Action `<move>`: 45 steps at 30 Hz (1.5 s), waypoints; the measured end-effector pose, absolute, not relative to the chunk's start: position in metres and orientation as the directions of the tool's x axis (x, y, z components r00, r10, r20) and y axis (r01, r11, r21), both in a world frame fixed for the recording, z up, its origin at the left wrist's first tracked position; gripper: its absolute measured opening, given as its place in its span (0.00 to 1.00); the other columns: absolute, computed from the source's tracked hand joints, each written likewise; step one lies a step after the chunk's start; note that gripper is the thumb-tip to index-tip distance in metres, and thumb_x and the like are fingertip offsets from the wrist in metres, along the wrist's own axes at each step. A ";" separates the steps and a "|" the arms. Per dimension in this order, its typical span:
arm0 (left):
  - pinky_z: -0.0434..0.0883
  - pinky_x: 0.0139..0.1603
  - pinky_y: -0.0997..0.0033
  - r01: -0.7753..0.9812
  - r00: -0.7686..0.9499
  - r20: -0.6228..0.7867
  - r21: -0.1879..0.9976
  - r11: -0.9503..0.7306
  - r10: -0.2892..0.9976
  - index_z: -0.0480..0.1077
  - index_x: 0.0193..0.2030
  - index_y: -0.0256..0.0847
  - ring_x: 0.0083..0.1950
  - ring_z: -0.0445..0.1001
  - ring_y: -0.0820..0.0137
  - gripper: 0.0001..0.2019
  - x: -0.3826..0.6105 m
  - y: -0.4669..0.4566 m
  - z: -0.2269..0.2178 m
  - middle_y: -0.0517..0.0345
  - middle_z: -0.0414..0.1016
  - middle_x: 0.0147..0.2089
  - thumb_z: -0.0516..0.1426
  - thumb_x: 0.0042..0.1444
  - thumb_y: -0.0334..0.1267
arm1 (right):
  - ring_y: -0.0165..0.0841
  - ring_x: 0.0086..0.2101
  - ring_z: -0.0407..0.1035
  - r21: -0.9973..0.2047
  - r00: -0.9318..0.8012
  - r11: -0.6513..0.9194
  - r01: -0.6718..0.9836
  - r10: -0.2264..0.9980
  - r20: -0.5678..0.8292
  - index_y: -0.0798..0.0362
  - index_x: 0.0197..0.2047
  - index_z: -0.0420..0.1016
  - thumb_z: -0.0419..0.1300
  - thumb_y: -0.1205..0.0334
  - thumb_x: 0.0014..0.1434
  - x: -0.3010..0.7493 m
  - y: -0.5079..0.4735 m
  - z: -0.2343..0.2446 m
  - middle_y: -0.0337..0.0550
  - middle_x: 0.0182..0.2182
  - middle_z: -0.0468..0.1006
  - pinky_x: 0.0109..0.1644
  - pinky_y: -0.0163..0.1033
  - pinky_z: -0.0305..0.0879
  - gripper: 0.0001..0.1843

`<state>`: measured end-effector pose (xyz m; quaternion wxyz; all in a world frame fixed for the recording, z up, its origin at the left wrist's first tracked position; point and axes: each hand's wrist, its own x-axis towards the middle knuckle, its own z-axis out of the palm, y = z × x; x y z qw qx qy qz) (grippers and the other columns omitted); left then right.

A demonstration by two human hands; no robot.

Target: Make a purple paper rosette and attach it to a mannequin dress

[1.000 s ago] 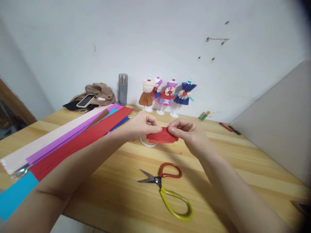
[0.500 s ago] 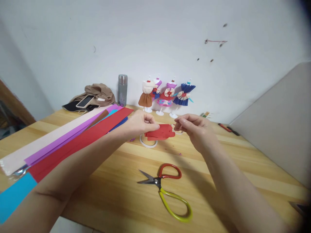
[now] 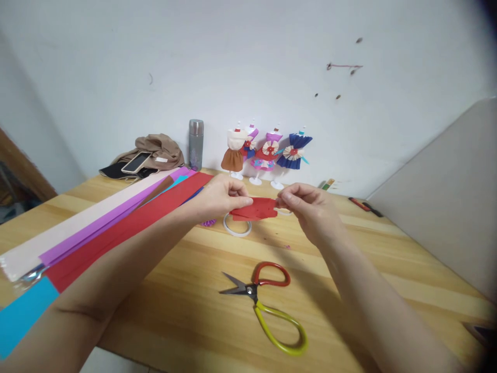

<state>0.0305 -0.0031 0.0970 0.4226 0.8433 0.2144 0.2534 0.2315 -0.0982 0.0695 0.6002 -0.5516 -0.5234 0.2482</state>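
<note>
My left hand (image 3: 221, 197) is closed, with thumb and fingers gripping the left part of a small folded piece of red crepe paper (image 3: 259, 208) held above the table. At the paper's right end, my right hand (image 3: 306, 204) pinches the edge between thumb and forefinger; its other fingers are curled. Under the paper a white tape ring (image 3: 237, 233) lies on the table, partly covered from view. Behind my right fingertips shows part of another pale ring (image 3: 284, 212). Nearer to me lie scissors (image 3: 250, 291) with spread blades, one red handle and one yellow.
Long crepe paper strips (image 3: 116, 228) in several colours lie at left. A cap (image 3: 155, 150) with a phone (image 3: 135, 162) and a grey flask (image 3: 196, 145) stand behind. Several small dress stands (image 3: 271, 150) line the wall. A red-and-black tool (image 3: 365, 206) lies at right.
My right fingertips have shifted slightly left onto the paper's right edge. The red paper has risen a little and looks flatter. A purple ruffled piece shows more beside my left wrist.
</note>
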 end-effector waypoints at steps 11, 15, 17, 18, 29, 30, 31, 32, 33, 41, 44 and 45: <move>0.58 0.30 0.76 0.143 0.778 0.366 0.688 -0.711 0.511 0.72 0.28 0.37 0.27 0.62 0.77 0.07 0.030 -0.002 0.093 0.64 0.68 0.25 0.57 0.55 0.35 | 0.36 0.32 0.74 -0.884 0.265 0.286 0.370 0.879 0.396 0.45 0.26 0.79 0.71 0.50 0.50 0.232 -0.098 0.062 0.39 0.28 0.81 0.42 0.44 0.73 0.10; 0.59 0.30 0.76 0.124 0.778 0.363 0.711 -0.692 0.513 0.72 0.29 0.37 0.28 0.63 0.77 0.06 0.030 0.001 0.092 0.63 0.70 0.26 0.57 0.55 0.35 | 0.39 0.37 0.77 -0.884 0.312 0.314 0.347 0.850 0.425 0.45 0.30 0.79 0.70 0.49 0.51 0.236 -0.098 0.064 0.41 0.32 0.83 0.45 0.46 0.73 0.10; 0.59 0.30 0.76 0.113 0.786 0.363 0.712 -0.693 0.501 0.72 0.28 0.37 0.28 0.63 0.77 0.07 0.030 0.003 0.092 0.63 0.70 0.26 0.57 0.55 0.35 | 0.39 0.37 0.78 -0.901 0.277 0.292 0.323 0.881 0.384 0.45 0.33 0.79 0.71 0.47 0.48 0.234 -0.098 0.066 0.41 0.33 0.83 0.44 0.46 0.74 0.13; 0.59 0.30 0.76 0.106 0.788 0.364 0.715 -0.691 0.497 0.72 0.28 0.37 0.28 0.63 0.77 0.07 0.030 0.003 0.092 0.63 0.69 0.26 0.57 0.54 0.35 | 0.39 0.36 0.78 -0.908 0.249 0.280 0.311 0.898 0.362 0.45 0.34 0.80 0.72 0.47 0.47 0.232 -0.099 0.067 0.41 0.33 0.83 0.43 0.46 0.74 0.14; 0.62 0.30 0.77 0.076 0.786 0.339 0.778 -0.624 0.517 0.72 0.28 0.35 0.29 0.66 0.76 0.06 0.032 0.005 0.092 0.62 0.71 0.26 0.58 0.53 0.35 | 0.38 0.29 0.75 -0.904 0.290 0.287 0.318 0.878 0.381 0.44 0.27 0.78 0.73 0.46 0.44 0.224 -0.102 0.071 0.40 0.26 0.81 0.39 0.48 0.74 0.14; 0.62 0.31 0.76 0.079 0.778 0.350 0.769 -0.635 0.521 0.73 0.28 0.35 0.30 0.66 0.76 0.06 0.032 0.006 0.092 0.61 0.71 0.26 0.58 0.53 0.35 | 0.39 0.30 0.75 -0.901 0.326 0.306 0.308 0.856 0.402 0.44 0.27 0.78 0.73 0.46 0.44 0.225 -0.102 0.070 0.41 0.26 0.80 0.41 0.48 0.74 0.14; 0.63 0.32 0.76 0.084 0.769 0.366 0.755 -0.651 0.524 0.73 0.28 0.35 0.31 0.67 0.76 0.06 0.031 0.005 0.091 0.61 0.72 0.27 0.58 0.53 0.35 | 0.39 0.31 0.75 -0.897 0.358 0.328 0.295 0.833 0.422 0.44 0.27 0.78 0.73 0.46 0.46 0.226 -0.102 0.070 0.41 0.26 0.81 0.42 0.49 0.73 0.14; 0.63 0.33 0.76 0.094 0.761 0.382 0.735 -0.672 0.525 0.73 0.29 0.35 0.31 0.67 0.75 0.06 0.031 0.004 0.091 0.61 0.72 0.27 0.58 0.54 0.35 | 0.40 0.33 0.76 -0.892 0.376 0.350 0.287 0.815 0.441 0.44 0.28 0.78 0.72 0.46 0.47 0.227 -0.102 0.070 0.41 0.27 0.81 0.44 0.49 0.73 0.13; 0.62 0.33 0.76 0.110 0.758 0.396 0.705 -0.701 0.518 0.73 0.29 0.36 0.31 0.67 0.75 0.06 0.030 0.002 0.092 0.61 0.72 0.27 0.58 0.54 0.35 | 0.41 0.36 0.77 -0.885 0.373 0.367 0.288 0.808 0.456 0.44 0.30 0.78 0.72 0.46 0.47 0.227 -0.102 0.070 0.42 0.29 0.82 0.46 0.50 0.73 0.13; 0.60 0.33 0.74 0.082 0.814 0.472 0.485 -0.871 0.340 0.76 0.30 0.38 0.30 0.67 0.75 0.09 0.033 -0.014 0.090 0.59 0.76 0.29 0.56 0.59 0.35 | 0.40 0.37 0.75 -0.722 0.108 0.329 0.609 0.867 0.486 0.47 0.32 0.79 0.67 0.52 0.53 0.202 -0.112 0.074 0.42 0.33 0.82 0.47 0.48 0.70 0.09; 0.61 0.33 0.74 0.071 0.806 0.465 0.538 -0.840 0.365 0.78 0.32 0.39 0.30 0.68 0.75 0.08 0.034 -0.013 0.088 0.59 0.77 0.30 0.58 0.59 0.36 | 0.38 0.32 0.74 -0.741 0.141 0.304 0.598 0.871 0.471 0.47 0.29 0.77 0.65 0.52 0.54 0.199 -0.113 0.074 0.41 0.30 0.81 0.41 0.45 0.70 0.08; 0.62 0.34 0.74 0.065 0.806 0.458 0.561 -0.825 0.374 0.79 0.33 0.39 0.31 0.69 0.75 0.08 0.034 -0.012 0.087 0.59 0.78 0.30 0.58 0.59 0.36 | 0.38 0.31 0.73 -0.752 0.148 0.296 0.589 0.875 0.460 0.47 0.28 0.77 0.65 0.52 0.54 0.200 -0.113 0.074 0.41 0.29 0.81 0.39 0.44 0.69 0.09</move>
